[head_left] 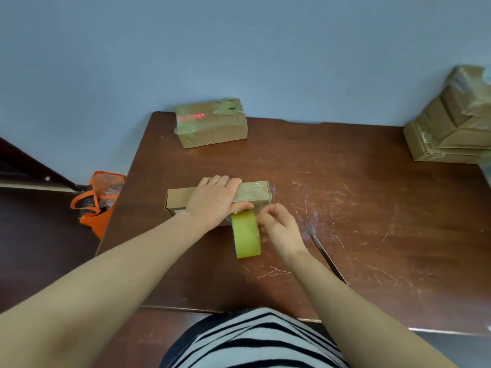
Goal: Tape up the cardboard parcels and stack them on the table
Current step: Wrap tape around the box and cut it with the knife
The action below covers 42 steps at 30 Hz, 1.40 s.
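Parcel (255, 191), a long flat cardboard box, lies near the middle of a scratched brown table (372, 208), its right end already wrapped in glossy clear tape and its left end bare. The person's left hand (212, 203) holds it down across the top, fingers curled over the far edge and thumb laid along the near side where the tape meets the card. Just beside that thumb a yellow-green roll (245, 235) stands on edge against the box's near side, leaning toward the person. The right hand (279, 227) is closed against the right face of the roll, fingertips pinched together at its upper rim next to the taped corner; how far the fingers reach into the core cannot be seen from here.

A second parcel (211, 123), taped and bearing a red label, sits at the far edge of the table against the blue wall (239, 49), well apart from the one in hand. At the far right corner a stack (451, 123) of taped boxes rises in uneven tiers. A thin dark blade (325, 253) lies flat on the table just right of the right forearm. On the floor to the left an orange bag (101, 200) leans by the table's edge. The person wears a black-and-white striped top (252, 341)
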Motion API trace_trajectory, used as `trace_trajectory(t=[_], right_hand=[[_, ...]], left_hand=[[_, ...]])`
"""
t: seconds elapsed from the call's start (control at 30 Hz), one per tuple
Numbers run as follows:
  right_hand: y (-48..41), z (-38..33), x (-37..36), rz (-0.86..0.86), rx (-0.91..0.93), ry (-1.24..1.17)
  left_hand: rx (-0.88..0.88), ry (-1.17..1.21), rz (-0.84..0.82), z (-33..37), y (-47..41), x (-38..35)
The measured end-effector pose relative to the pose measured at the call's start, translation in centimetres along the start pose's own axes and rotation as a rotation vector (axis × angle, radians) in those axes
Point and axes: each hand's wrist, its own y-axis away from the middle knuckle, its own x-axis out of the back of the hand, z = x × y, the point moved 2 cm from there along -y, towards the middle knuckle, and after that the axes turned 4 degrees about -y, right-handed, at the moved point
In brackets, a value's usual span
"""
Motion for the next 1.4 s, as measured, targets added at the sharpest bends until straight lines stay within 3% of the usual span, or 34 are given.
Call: trace_trajectory(t=[0.13, 0.27, 0.33, 0.47, 0.67, 0.77, 0.83, 0.93, 1.03, 1.13, 1.2, 1.27, 1.3, 1.4], right_hand=[[-0.1, 2.3, 5.2, 0.393, 0.048, 0.405], [0.5, 5.4, 8.8, 0.540, -0.125, 0.819], [1.0, 6.5, 9.9, 0.519, -0.184, 0.873], [1.1, 7.7, 10.9, 0.439, -0.117, 0.862], [0.2, 3.7, 9.2, 0.380, 0.017, 0.662], [-0.7, -0.1, 6.8, 0.232, 0.074, 0.294], [-0.9, -2.3, 5.1, 0.044, 0.069, 0.074], [-0.9, -3.3, 3.3, -0.246, 0.084, 0.181], [-1.2, -2.6, 2.8, -0.249, 0.132, 0.354], [-1.4, -2.2, 3.2, -0.136, 0.151, 0.302], [-1.4, -2.0, 3.2, -0.139, 0.152, 0.281], [-1.3, -2.1, 2.9, -0.151, 0.158, 0.291], [-1.3, -2.2, 2.7, -0.152, 0.158, 0.300], [-1.3, -2.5, 2.6, -0.097, 0.153, 0.372]], left_hand=[[-0.044, -0.040, -0.004, 0.2, 0.8, 0.1], [-0.071, 0.001, 0.005, 0.4, 0.9, 0.2], [-0.112, 0.038, 0.028, 0.4, 1.2, 0.4], [-0.153, 0.072, 0.043, 0.2, 1.6, 0.9], [-0.150, 0.093, -0.051, 0.1, 2.1, 1.2], [-0.054, 0.166, -0.085, 0.0, 2.5, 1.1], [-0.006, 0.214, -0.102, -0.4, 2.5, 1.3], [0.002, 0.297, -0.085, -0.7, 2.5, 1.6], [0.044, 0.261, 0.066, -0.8, 3.0, 2.0], [0.296, 0.376, 0.360, -0.4, 4.3, 2.3], [0.474, 0.582, 0.231, 0.7, 4.9, 1.7], [0.616, 0.849, -0.119, 2.1, 5.2, 0.3], [0.682, 1.040, -0.213, 2.6, 5.3, -0.3], [0.768, 1.307, -0.208, 3.0, 4.9, -0.9]])
